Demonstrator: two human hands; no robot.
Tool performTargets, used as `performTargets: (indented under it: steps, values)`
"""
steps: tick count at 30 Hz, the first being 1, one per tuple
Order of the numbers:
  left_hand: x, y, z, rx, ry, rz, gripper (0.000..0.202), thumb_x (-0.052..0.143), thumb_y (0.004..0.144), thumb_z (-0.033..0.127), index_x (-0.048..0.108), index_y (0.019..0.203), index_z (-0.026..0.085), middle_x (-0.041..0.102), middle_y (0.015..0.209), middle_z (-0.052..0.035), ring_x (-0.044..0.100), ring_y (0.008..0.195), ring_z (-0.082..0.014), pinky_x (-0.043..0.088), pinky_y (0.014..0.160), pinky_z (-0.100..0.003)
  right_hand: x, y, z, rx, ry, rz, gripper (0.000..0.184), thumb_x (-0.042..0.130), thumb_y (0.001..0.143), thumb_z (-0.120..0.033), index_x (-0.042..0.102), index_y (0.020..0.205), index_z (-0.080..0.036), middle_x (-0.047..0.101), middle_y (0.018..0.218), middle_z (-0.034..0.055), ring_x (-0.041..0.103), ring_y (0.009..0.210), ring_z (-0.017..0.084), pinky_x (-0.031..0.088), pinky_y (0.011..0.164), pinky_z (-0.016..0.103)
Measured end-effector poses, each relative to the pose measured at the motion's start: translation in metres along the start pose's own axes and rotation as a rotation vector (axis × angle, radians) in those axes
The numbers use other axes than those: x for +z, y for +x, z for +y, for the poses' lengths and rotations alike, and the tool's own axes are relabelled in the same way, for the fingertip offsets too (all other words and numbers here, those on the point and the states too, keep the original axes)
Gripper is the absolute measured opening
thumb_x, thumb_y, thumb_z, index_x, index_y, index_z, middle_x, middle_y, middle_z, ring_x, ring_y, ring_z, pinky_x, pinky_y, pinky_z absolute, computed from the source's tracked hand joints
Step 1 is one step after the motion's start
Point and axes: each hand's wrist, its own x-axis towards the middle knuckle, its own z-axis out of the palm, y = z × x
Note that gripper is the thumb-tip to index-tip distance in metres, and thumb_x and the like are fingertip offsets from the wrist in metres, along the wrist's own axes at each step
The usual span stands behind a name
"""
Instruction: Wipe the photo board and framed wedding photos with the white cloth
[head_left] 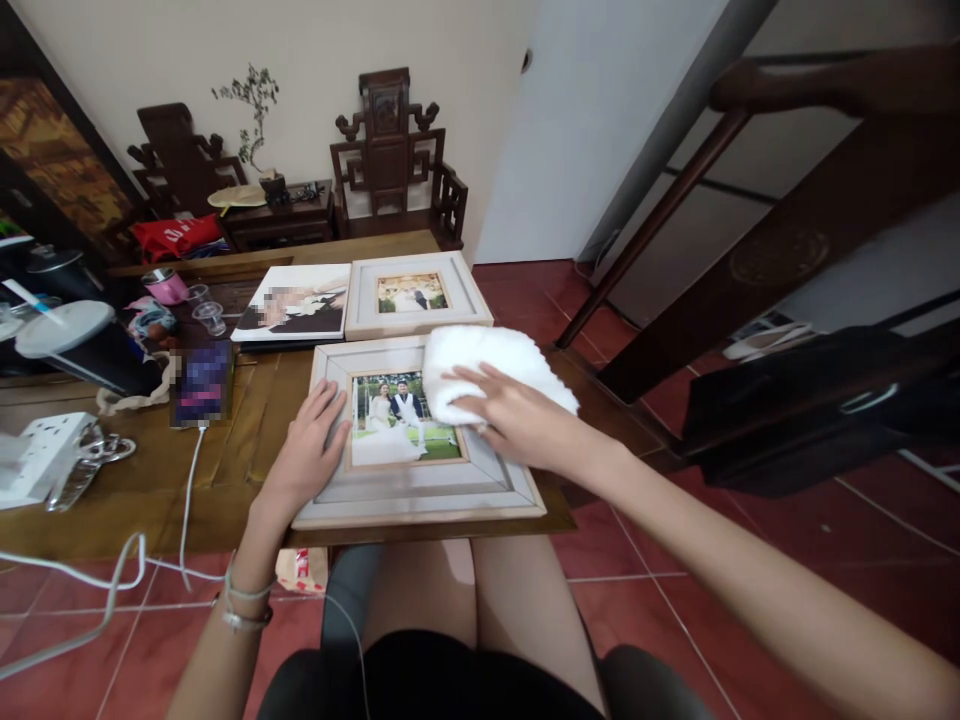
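A white picture frame [420, 498] with a photo of two people on grass lies flat at the table's front edge. My left hand [309, 450] rests on its left border, fingers stretched out and slightly apart, holding nothing. On the frame's upper right lies a fluffy white cloth [487, 365]. My right hand [510, 410] presses on this cloth, with the fingers bent over its folded edge. The cloth covers the photo's right upper corner and hangs past the frame's right side.
Behind lie a second white picture frame [480, 300] and a photo album [300, 295]. To the left are a phone [204, 385] on a white cable, a large black cup [97, 350], a power strip [49, 455] and a clear hair claw [90, 460]. A wooden chair [390, 150] stands beyond.
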Motion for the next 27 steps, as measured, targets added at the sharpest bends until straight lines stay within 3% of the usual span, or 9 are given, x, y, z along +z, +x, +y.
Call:
performTargets:
  steps: [4, 7, 12, 17, 23, 27]
  values:
    - [0.001, 0.000, 0.000, -0.004, 0.034, 0.008, 0.048, 0.038, 0.098, 0.034, 0.050, 0.138, 0.011, 0.042, 0.152, -0.0169, 0.019, 0.149, -0.0286, 0.028, 0.118, -0.052, 0.021, 0.026, 0.028, -0.011, -0.100, 0.040, 0.039, 0.055, 0.077, -0.004, 0.068, 0.113, -0.011, 0.050, 0.145, 0.0178, 0.031, 0.143, 0.036, 0.028, 0.116, 0.058]
    - [0.000, 0.001, 0.000, 0.001, 0.034, 0.018, 0.048, 0.039, 0.098, 0.034, 0.051, 0.138, 0.010, 0.044, 0.150, -0.0172, 0.022, 0.149, -0.0284, 0.028, 0.118, -0.051, 0.028, 0.019, 0.031, -0.086, -0.096, 0.057, 0.038, 0.057, 0.076, -0.006, 0.068, 0.111, -0.011, 0.053, 0.142, 0.0179, 0.034, 0.142, 0.034, 0.028, 0.117, 0.056]
    - [-0.001, 0.002, 0.000, 0.008, 0.045, 0.016, 0.047, 0.039, 0.098, 0.034, 0.051, 0.138, 0.012, 0.044, 0.151, -0.0158, 0.023, 0.148, -0.0287, 0.029, 0.118, -0.052, 0.018, -0.031, 0.002, -0.166, 0.029, 0.051, 0.035, 0.058, 0.070, -0.005, 0.069, 0.101, -0.017, 0.058, 0.138, 0.0139, 0.039, 0.139, 0.031, 0.029, 0.118, 0.054]
    - [0.000, 0.002, -0.001, 0.028, 0.071, 0.021, 0.049, 0.038, 0.098, 0.032, 0.051, 0.137, 0.005, 0.044, 0.150, -0.0196, 0.023, 0.148, -0.0306, 0.028, 0.119, -0.051, -0.002, -0.065, -0.030, -0.169, 0.078, 0.021, 0.040, 0.050, 0.065, 0.001, 0.069, 0.096, -0.015, 0.061, 0.133, 0.0170, 0.044, 0.137, 0.029, 0.037, 0.115, 0.047]
    - [0.003, 0.002, -0.003, 0.045, 0.077, 0.029, 0.048, 0.039, 0.098, 0.032, 0.052, 0.136, 0.007, 0.045, 0.149, -0.0186, 0.024, 0.147, -0.0310, 0.029, 0.118, -0.052, 0.006, -0.043, -0.024, -0.140, -0.036, 0.116, 0.032, 0.050, 0.072, -0.007, 0.069, 0.097, -0.013, 0.072, 0.106, 0.0182, 0.058, 0.121, 0.031, 0.048, 0.103, 0.050]
    - [0.002, 0.002, -0.003, 0.054, 0.077, 0.021, 0.048, 0.039, 0.098, 0.032, 0.053, 0.136, 0.007, 0.046, 0.148, -0.0185, 0.025, 0.147, -0.0306, 0.026, 0.120, -0.049, 0.010, -0.009, -0.005, -0.096, -0.100, 0.122, 0.034, 0.049, 0.077, -0.013, 0.067, 0.106, -0.013, 0.073, 0.084, 0.0119, 0.067, 0.090, 0.029, 0.043, 0.102, 0.053]
